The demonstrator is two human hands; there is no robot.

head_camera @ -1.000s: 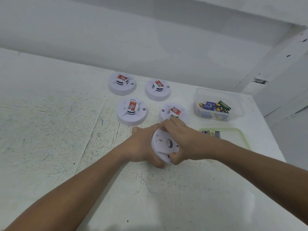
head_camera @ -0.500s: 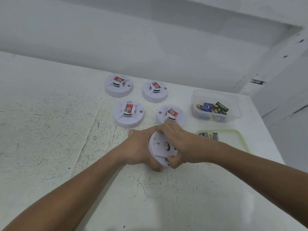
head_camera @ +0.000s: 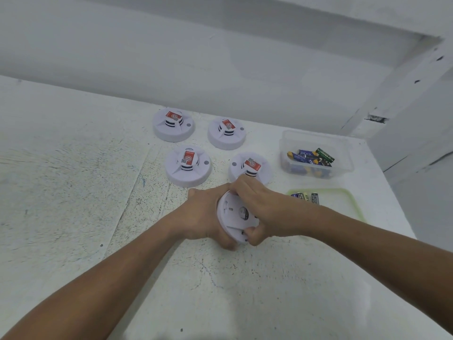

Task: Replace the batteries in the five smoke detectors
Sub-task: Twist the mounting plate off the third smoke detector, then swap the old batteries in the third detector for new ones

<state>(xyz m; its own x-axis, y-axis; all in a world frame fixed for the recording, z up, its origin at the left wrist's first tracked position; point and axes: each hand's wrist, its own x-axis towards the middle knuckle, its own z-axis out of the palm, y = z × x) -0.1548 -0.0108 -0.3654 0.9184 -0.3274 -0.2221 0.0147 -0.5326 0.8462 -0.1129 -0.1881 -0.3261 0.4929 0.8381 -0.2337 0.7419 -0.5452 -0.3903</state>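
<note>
White smoke detector (head_camera: pixel 234 218) sits tilted at frame centre, gripped by the left hand (head_camera: pixel 203 217) and right hand (head_camera: pixel 259 207), above the worktop (head_camera: pixel 73 192).

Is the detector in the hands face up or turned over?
Turned over and tilted: the detector shows its flat back, gripped by left hand and right hand.

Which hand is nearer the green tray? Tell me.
Right. The right hand lies just left of the green tray; the left hand is farther left, beyond the held detector.

Five smoke detectors (head_camera: pixel 171 132) (head_camera: pixel 226 139) (head_camera: pixel 187 174) (head_camera: pixel 263 171) (head_camera: pixel 230 217) — one clear tub (head_camera: pixel 316 141), one green tray (head_camera: pixel 343 201), two hands (head_camera: pixel 203 217) (head_camera: pixel 262 207).
</note>
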